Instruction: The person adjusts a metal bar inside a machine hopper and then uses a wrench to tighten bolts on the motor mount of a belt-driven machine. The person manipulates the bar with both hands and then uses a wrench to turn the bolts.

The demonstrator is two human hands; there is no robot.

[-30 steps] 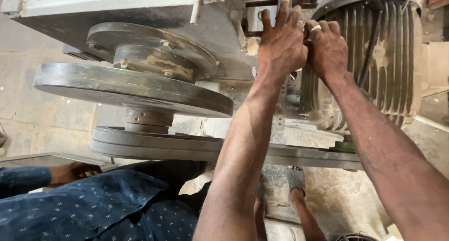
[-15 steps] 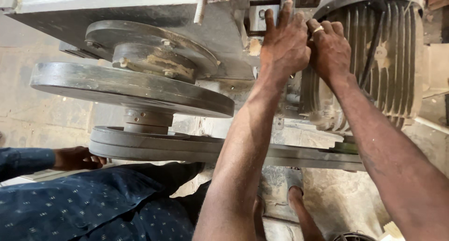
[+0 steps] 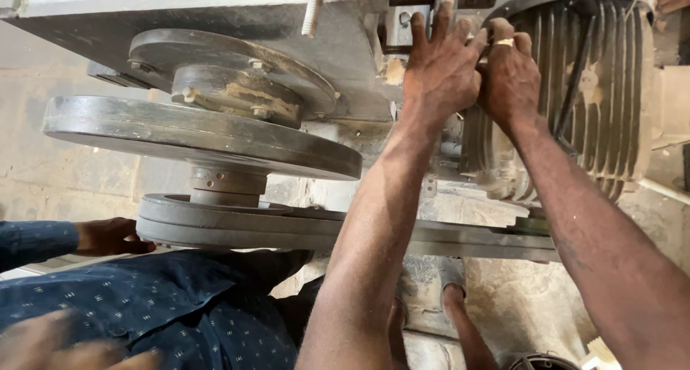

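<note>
- Hands met side by side at the top of the machine: the left hand (image 3: 440, 68) lay flat with fingers spread on the metal bracket (image 3: 424, 14), and the right hand (image 3: 509, 72), with a ring on one finger, curled against the near edge of the finned motor (image 3: 611, 97).
- Neither grip was closed around anything that could be seen; whatever sat between the two palms was hidden, so I cannot tell if a small part was pinched there.
- Motor housing lay immediately right of both grips, its ribs running up and down in the view, with a black cable (image 3: 575, 61) draped across them.
- To the left of the grips and lower, the large flywheel (image 3: 201, 136) and the grooved pulley (image 3: 208, 223) sat stacked on one shaft, well apart from the fingers.
- A belt (image 3: 445, 237) ran from that pulley toward the motor, passing beneath both forearms.
- A threaded rod (image 3: 312, 11) stood just left of the left grip.
- Another person's hand (image 3: 111, 237), in a dark dotted sleeve, rested against the pulley rim, far left of the grips.
</note>
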